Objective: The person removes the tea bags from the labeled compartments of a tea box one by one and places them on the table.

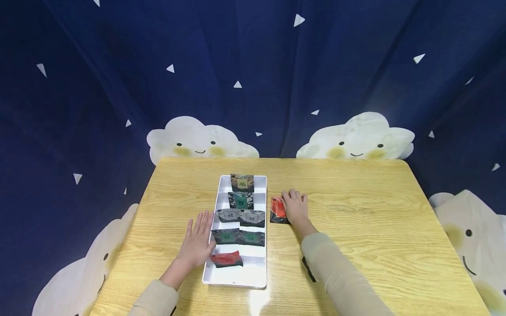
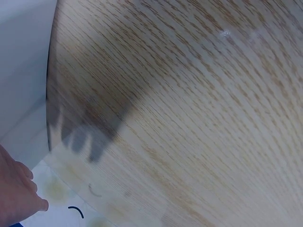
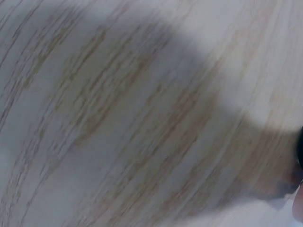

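Observation:
A long white tray (image 1: 234,277) lies on the wooden table, divided crosswise into compartments. Along its left side my left hand (image 1: 195,243) rests with straight fingers, the thumb over the rim near the front. To the right of the tray is a red-and-black packet (image 1: 278,210). My right hand (image 1: 295,210) grips this packet at its right edge with bent fingers, partly covering it. In the left wrist view only part of the left hand (image 2: 18,191) shows, beside the tray wall (image 2: 23,80). A fingertip (image 3: 298,205) by a dark edge appears in the right wrist view.
Standing in the tray are a brown packet (image 1: 242,182), a black-and-green packet (image 1: 241,201), grey packets (image 1: 252,217), dark green packets (image 1: 251,237) and a red packet (image 1: 226,259). A black object (image 1: 308,269) lies partly under the right forearm. A dark blue curtain (image 1: 272,79) hangs behind the table.

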Tool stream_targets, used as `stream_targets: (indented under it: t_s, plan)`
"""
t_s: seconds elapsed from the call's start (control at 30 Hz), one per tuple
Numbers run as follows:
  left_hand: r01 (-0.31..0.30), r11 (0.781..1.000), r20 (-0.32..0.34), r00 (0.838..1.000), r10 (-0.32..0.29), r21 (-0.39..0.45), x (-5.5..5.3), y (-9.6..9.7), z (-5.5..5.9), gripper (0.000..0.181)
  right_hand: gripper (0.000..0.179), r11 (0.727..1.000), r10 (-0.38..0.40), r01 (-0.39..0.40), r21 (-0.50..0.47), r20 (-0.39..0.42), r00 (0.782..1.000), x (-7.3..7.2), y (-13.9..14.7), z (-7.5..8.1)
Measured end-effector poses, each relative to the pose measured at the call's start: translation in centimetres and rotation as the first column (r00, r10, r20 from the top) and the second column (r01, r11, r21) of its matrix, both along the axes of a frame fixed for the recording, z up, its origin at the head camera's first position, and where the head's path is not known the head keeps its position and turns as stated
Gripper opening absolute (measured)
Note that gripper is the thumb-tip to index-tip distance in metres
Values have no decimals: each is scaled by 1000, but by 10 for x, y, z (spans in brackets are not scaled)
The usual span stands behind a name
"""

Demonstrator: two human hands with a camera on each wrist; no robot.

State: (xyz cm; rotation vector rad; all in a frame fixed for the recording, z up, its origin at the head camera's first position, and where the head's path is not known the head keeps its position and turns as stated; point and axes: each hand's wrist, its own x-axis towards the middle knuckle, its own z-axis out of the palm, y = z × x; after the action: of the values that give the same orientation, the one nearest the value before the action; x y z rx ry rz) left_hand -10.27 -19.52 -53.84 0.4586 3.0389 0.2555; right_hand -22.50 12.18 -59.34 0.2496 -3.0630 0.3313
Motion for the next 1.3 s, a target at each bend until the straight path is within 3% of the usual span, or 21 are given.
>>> stream_targets:
  t_s: [0.57, 0.87, 1.1, 1.3]
  plan:
    - [-10, 1000, 29, 1000, 10, 14, 0, 1, -1, 76, 17, 999, -10, 8, 44, 44, 999, 3, -1, 3]
    - [-12, 999, 28, 1000, 11, 30, 0, 1, 1, 75, 25, 999, -29, 31, -24, 83, 996, 1, 2, 8]
    - [-12, 1000, 23, 1000, 11, 17, 0, 1, 1, 75, 25, 987, -48, 40, -156, -44, 998, -3, 5, 20]
    - [-15, 1000, 33, 999, 14, 22, 1, 2, 2, 75, 24, 968, -40, 1, -251, -151, 988, 3, -5, 43]
